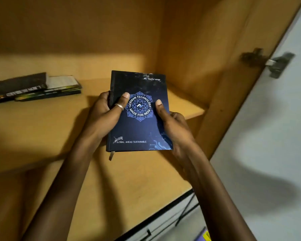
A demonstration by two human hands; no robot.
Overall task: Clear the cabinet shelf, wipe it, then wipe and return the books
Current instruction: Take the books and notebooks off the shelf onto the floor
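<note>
I hold a dark blue hardcover diary (139, 129) with white print and a mandala emblem in front of the wooden cabinet shelf (42, 129). My left hand (104, 115) grips its spine side, thumb with a ring pressed on the cover. My right hand (172, 126) grips the opposite edge, thumb on the cover. A ribbon marker hangs from the diary's lower edge. A small stack of dark books (33, 86) lies flat at the shelf's back left.
The open white cabinet door (268, 136) stands at the right on a metal hinge (276, 64). The cabinet's wooden side wall (198, 58) rises right of the diary. A lower wooden surface (129, 197) lies below the shelf.
</note>
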